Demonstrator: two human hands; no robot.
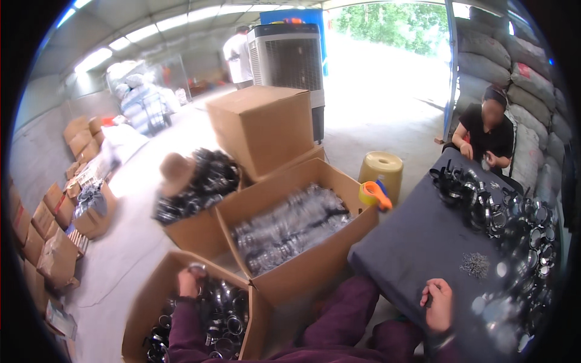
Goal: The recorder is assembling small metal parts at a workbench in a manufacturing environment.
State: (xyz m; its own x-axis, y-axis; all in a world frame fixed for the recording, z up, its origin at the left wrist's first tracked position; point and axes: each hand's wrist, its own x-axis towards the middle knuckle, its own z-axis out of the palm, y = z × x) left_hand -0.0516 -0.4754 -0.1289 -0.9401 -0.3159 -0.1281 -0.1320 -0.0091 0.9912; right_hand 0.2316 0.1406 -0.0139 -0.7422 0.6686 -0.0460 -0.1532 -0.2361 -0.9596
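Note:
My left hand reaches into an open cardboard box at the lower left. Its fingers are closed on a shiny ring-shaped piece, slightly blurred. Below it in the box lie several loose black and silver ring-shaped pieces. Over the near edge of a dark grey covered table, my right hand is curled with fingers pressed together; what they hold, if anything, is hidden. Beyond that hand sits a small heap of tiny metal parts, with more ring-shaped pieces along the table's right side.
A large carton of clear-wrapped goods stands ahead, a closed box behind it. Orange and yellow tape rolls sit at its corner beside a tan stool. A co-worker sits at the table's far end.

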